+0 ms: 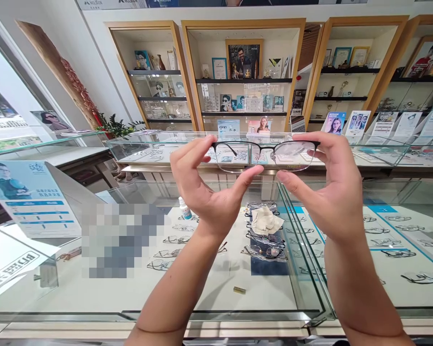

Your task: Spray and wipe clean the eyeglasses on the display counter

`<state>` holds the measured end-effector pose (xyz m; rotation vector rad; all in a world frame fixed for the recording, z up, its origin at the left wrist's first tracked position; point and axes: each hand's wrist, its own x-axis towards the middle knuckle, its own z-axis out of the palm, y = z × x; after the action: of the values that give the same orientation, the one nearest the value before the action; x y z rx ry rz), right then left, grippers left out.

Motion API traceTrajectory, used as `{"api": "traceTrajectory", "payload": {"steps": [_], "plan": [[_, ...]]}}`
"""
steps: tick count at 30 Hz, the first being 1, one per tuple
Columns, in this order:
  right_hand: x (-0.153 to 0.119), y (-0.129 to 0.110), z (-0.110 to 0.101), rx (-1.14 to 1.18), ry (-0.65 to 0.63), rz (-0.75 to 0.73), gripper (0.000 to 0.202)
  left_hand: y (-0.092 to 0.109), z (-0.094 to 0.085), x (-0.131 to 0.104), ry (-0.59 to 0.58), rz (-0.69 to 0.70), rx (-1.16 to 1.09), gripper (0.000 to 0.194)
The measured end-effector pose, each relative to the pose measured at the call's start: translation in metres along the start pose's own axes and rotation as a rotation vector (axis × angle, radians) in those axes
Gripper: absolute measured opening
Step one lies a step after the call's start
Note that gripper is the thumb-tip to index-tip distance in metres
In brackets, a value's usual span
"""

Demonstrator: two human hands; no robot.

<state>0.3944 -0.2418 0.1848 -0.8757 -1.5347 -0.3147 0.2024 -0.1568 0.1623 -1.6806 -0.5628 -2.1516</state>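
Note:
A pair of glasses with a black upper rim and clear lenses is held up level above the glass counter. My left hand grips its left end, fingertips at the outer corner and the thumb near the lower edge by the nose bridge. At the other end, my right hand has its index finger along the top corner, with the thumb beneath the right lens. A crumpled pale cloth lies below, between the forearms, over several glasses on a dark strip.
The glass counter spans the foreground, with rows of glasses and a small gold object. A white bottle stands beyond my left forearm. A blue and white sign is at left. Shelves line the back wall.

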Motion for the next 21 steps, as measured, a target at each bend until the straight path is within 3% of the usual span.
{"api": "traceTrajectory", "payload": {"steps": [6, 15, 21], "plan": [[-0.0015, -0.0048, -0.0032, -0.001, -0.03, 0.068, 0.056, 0.0027, 0.0002, 0.002, 0.008, 0.008, 0.039, 0.081], [-0.0016, -0.0052, -0.0014, 0.074, -0.076, 0.072, 0.064, 0.0044, 0.0002, 0.0015, 0.0, -0.024, 0.015, 0.08], [-0.0033, -0.0071, 0.0016, 0.217, -0.109, 0.178, 0.068, 0.004, 0.0008, 0.0003, -0.006, -0.071, -0.009, 0.084]]}}
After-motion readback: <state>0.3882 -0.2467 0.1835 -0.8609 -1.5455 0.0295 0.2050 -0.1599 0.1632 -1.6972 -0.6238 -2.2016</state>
